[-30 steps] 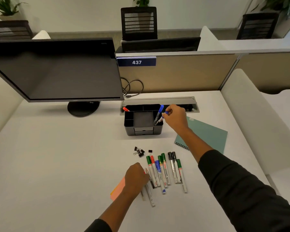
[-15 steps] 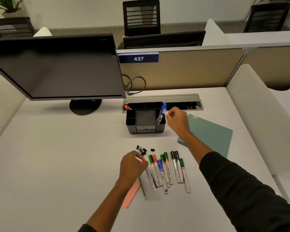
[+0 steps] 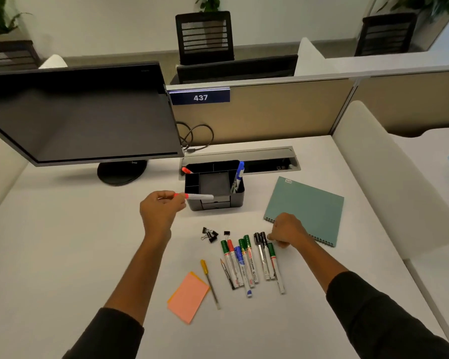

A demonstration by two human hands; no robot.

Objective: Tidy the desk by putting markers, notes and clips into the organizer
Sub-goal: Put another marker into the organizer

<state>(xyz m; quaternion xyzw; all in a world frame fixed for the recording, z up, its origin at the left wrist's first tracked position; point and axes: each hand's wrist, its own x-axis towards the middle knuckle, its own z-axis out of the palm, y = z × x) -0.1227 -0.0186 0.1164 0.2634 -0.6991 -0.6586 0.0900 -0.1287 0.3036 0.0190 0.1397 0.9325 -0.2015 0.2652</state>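
A black organizer [image 3: 215,200] stands mid-desk with a blue marker [image 3: 238,174] upright in its right slot and a red marker [image 3: 186,170] in its back left corner. My left hand [image 3: 160,212] holds a red-capped marker [image 3: 195,196] level, its tip over the organizer's front left edge. My right hand [image 3: 285,230], fingers curled, touches the caps of the black markers [image 3: 261,251] at the right end of a row of several markers [image 3: 241,260]. Black binder clips [image 3: 210,234] lie left of the row. Pink and orange sticky notes [image 3: 188,296] lie in front.
A yellow pen [image 3: 210,282] and a pencil [image 3: 227,274] lie beside the markers. A teal spiral notebook [image 3: 306,209] lies right of the organizer. The monitor [image 3: 81,117] stands at the back left, a cable tray [image 3: 267,161] behind the organizer, and a partition beyond.
My left hand has lifted a red-capped marker off the desk and carried it up to the organizer. My right hand left the blue marker in the organizer and came down to the black markers.
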